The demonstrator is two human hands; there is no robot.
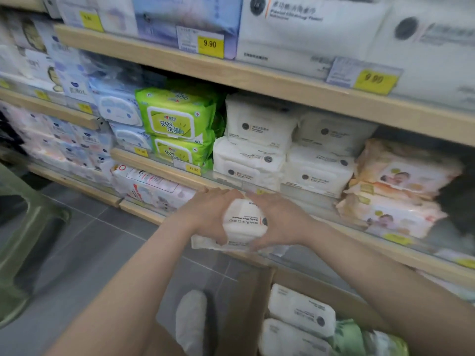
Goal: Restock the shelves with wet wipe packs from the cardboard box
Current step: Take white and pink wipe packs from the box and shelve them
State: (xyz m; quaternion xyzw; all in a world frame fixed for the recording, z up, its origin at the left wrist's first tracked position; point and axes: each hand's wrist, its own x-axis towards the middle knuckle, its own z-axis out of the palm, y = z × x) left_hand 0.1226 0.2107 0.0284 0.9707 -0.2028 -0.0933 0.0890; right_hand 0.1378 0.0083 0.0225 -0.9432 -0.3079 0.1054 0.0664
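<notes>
Seen from above, a person's two bare arms reach forward toward wooden store shelves packed with wet wipes. Both hands clasp a white pack of wipes (244, 223) between them: the left hand (209, 217) wraps its left side and the right hand (279, 218) its right side, fingers curled around it. The pack is held in the air, just in front of the edge of the lower shelf (164, 173), and it is slightly blurred. Below the hands, at the bottom right, an open cardboard box (248, 312) stands on the grey tiled floor (84, 247); inside it lie more white packs (300, 309) and, at the right, some green ones (359, 337). Directly ahead on the shelf, stacked white packs (259, 147) of the same look fill the middle. To their left are bright green packs (177, 119) and pale blue ones (119, 111); to their right are orange packs (403, 176) showing a baby picture. Yellow price tags (210, 44) reading 9.90 hang on the upper shelf (257, 78), which carries large white and blue bags. A green plastic stool (23, 242) stands at the far left. A white shoe (191, 319) shows on the floor beside the box.
</notes>
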